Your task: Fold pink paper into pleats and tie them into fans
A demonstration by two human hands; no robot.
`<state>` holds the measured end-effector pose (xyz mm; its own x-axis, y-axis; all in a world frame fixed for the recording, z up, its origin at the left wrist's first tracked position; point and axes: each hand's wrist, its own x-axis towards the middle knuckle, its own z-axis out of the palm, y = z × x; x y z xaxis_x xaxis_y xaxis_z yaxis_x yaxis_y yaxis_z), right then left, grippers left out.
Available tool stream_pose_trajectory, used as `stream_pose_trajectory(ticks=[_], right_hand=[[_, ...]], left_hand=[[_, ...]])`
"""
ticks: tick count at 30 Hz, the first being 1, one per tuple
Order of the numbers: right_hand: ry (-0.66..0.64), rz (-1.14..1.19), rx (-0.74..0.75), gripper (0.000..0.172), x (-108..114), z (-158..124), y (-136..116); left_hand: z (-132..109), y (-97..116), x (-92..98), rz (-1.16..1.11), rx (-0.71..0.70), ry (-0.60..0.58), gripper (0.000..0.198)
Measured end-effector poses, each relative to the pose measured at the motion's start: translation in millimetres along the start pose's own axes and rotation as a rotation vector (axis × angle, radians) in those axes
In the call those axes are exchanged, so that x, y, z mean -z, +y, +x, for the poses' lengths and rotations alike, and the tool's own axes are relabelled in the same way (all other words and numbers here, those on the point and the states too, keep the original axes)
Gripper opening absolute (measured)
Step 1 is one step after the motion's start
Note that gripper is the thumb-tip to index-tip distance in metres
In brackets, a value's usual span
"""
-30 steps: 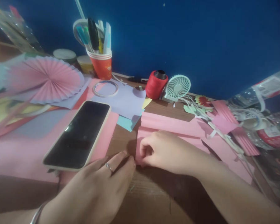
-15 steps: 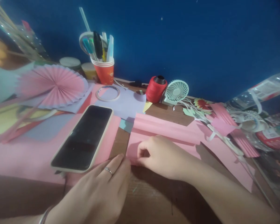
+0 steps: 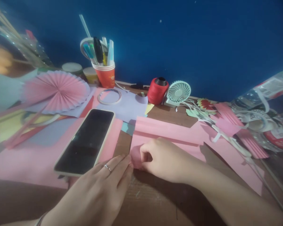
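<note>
A pink sheet of paper with crosswise fold lines lies in front of me on the wooden table. My right hand is curled over its near edge, with thumb and forefinger closed on the paper. From the left, my left hand, wearing a ring, has its fingers pressed together at the sheet's near left corner; the fingertips partly hide that corner. Just beyond my left hand lies a phone in a pale case, screen up, on more pink paper.
A pleated pink paper fan lies at the left. Along the back stand a red cup of pens, a tape roll, a red thread spool and a small fan. Plastic bottles and pleated pink strips fill the right.
Both hands stay at the near edge of the pink sheet, with the left fingers shifted slightly at the corner. The whole view has moved a little.
</note>
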<state>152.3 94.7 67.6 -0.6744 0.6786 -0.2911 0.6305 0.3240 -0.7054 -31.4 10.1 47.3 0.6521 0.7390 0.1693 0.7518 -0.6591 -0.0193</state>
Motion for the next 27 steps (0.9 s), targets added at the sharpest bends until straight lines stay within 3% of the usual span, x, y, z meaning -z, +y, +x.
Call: stream_pose_trajectory(ticks=[12, 18, 27], right_hand=[[-0.056, -0.087, -0.108, 0.011, -1, 1, 0], [-0.084, -0.242, -0.141, 0.010, 1, -1, 2], [-0.046, -0.297, -0.130, 0.010, 0, 1, 7]], left_hand=[[6, -3, 5.7, -0.169, 0.137, -0.183, 0.049], [10, -5, 9.6, -0.076, 0.021, -0.066, 0.046], [7, -6, 5.3, -0.048, -0.034, -0.116, 0.051]])
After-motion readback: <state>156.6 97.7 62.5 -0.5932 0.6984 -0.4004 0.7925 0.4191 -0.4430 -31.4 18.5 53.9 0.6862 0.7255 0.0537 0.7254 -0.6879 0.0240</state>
